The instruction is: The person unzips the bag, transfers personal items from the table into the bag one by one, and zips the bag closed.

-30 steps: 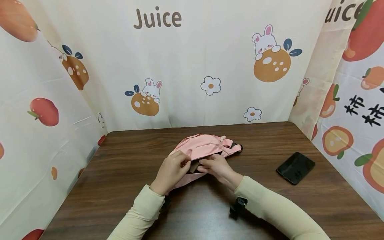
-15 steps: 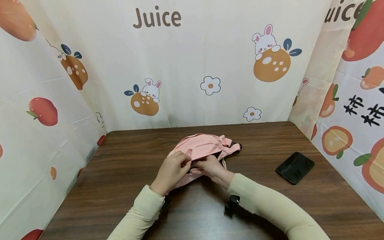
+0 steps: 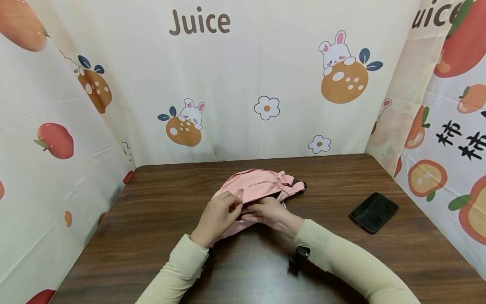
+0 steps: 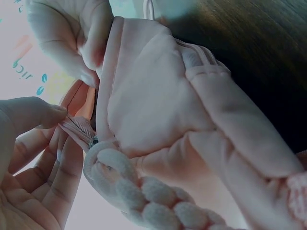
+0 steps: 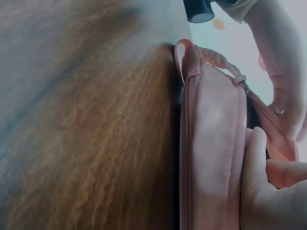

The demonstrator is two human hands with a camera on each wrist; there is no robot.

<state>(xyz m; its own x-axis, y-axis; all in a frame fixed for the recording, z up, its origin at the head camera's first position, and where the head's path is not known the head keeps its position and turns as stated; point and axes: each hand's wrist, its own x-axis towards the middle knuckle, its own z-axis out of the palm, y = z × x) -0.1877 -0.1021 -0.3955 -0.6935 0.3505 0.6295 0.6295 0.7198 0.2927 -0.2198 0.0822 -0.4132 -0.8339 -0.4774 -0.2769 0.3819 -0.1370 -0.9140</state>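
Observation:
A small pink backpack (image 3: 254,184) lies on the table, its zipped opening towards me. My left hand (image 3: 218,215) pinches the zipped edge of that opening between thumb and fingers, holding it apart. In the left wrist view the zipper (image 4: 81,130) and a braided handle (image 4: 158,195) show close to this hand. My right hand (image 3: 271,213) reaches into the opening from the right, fingers fairly straight. In the right wrist view, one finger (image 5: 257,148) lies against the opening's edge. The inside of the backpack is dark, and what my right fingers touch there is hidden.
A black smartphone (image 3: 373,213) lies on the right of the brown wooden table (image 3: 159,202). Pink straps (image 3: 294,190) trail from the backpack's right end. Printed curtains (image 3: 235,76) stand behind the table and along both sides.
My right hand has moved left and deeper into the opening, then drawn slightly back. A brown flat piece seen between the hands earlier is out of sight. My left hand has stayed put.

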